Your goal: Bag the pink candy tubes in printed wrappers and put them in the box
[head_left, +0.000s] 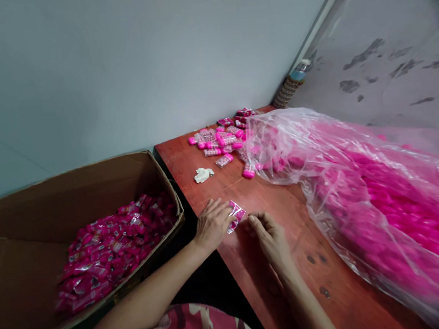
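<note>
My left hand lies over a small shiny pink printed packet on the table, its thumb and fingers gripping the packet's left side. Just right of the packet is my right hand, thumb and fingers curled together in a pinch. Whatever those fingertips hold, if anything, is too small to make out. Beyond the hands lie several small clear containers with bright pink caps and pale pink pieces inside. A crumpled white scrap sits between them and my left hand.
A cardboard box on the left holds a heap of pink packets. On the right, a large clear plastic bag full of pink-capped containers spreads over the reddish table. A bottle stands in the back corner by the wall.
</note>
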`<state>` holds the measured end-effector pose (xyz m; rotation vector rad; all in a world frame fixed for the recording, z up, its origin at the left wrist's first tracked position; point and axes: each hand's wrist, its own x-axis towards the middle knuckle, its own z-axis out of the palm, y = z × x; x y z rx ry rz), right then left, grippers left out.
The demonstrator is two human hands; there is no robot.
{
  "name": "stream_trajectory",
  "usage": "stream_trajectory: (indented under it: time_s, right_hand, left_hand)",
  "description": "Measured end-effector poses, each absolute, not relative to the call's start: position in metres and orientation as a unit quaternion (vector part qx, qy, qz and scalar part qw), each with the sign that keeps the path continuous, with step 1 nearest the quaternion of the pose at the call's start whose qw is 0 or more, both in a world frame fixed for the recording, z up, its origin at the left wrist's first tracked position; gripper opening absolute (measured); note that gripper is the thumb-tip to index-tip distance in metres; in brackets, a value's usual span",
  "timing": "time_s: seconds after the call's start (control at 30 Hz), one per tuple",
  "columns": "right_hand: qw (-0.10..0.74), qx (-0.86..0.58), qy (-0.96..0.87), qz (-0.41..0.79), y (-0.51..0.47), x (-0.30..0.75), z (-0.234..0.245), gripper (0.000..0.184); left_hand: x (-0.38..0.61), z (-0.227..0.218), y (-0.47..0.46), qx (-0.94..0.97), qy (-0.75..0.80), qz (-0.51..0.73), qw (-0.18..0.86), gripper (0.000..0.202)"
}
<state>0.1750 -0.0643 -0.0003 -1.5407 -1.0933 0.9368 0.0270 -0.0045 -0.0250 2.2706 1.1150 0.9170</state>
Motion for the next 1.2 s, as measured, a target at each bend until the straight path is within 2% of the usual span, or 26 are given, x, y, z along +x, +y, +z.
stream_trajectory:
  time_s: [0.1,0.23,0.37,0.5,0.63,0.73,0.83,0.9,0.97,1.03,1.13,1.2]
  right_hand:
    - [0.49,-0.638,-0.449,0.39,-0.063,0.175,-0.001,0.022]
    - [0.488,-0.644,-0.439,0.394,-0.062,0.176,-0.002,0.022]
    - [0.527,-0.626,-0.39,0.422,-0.056,0.17,-0.001,0.023]
    - [0.577,-0.565,-0.312,0.5,-0.042,0.161,0.003,0.034]
    - [0.588,-0.528,-0.31,0.528,-0.031,0.162,0.014,0.032]
    - [0.52,-0.518,-0.381,0.562,-0.025,0.168,0.023,0.031]
    - [0.413,-0.543,-0.51,0.524,-0.011,0.179,0.029,0.021]
    - [0.344,-0.591,-0.624,0.379,0.008,0.191,0.032,0.016]
    - [0.26,-0.619,-0.72,0.178,0.034,0.206,0.034,0.021]
    - [0.141,-0.593,-0.793,0.026,0.063,0.222,0.035,0.029]
    - [0.001,-0.541,-0.839,-0.06,0.099,0.243,0.034,0.028]
    - [-0.026,-0.521,-0.852,-0.055,0.112,0.253,0.031,0.025]
  left_hand:
    - [0.026,-0.024,-0.003,0.825,0.398,0.325,0.235,0.028]
    - [0.028,-0.026,-0.001,0.807,0.414,0.337,0.253,0.024]
    - [0.029,-0.027,-0.003,0.765,0.413,0.399,0.291,0.024]
    - [0.027,-0.012,-0.007,0.699,0.395,0.454,0.386,0.026]
    - [0.022,0.009,-0.002,0.573,0.417,0.438,0.554,0.034]
    - [0.018,0.011,0.007,0.497,0.415,0.34,0.682,0.03]
    - [0.016,0.006,0.014,0.45,0.419,0.298,0.73,0.035]
    - [0.015,0.005,0.015,0.428,0.429,0.304,0.735,0.035]
    - [0.015,0.006,0.014,0.406,0.438,0.308,0.741,0.034]
    - [0.014,0.009,0.011,0.379,0.45,0.315,0.745,0.034]
    - [0.011,0.01,0.009,0.311,0.464,0.335,0.759,0.032]
    - [0.008,0.009,0.01,0.247,0.468,0.359,0.769,0.029]
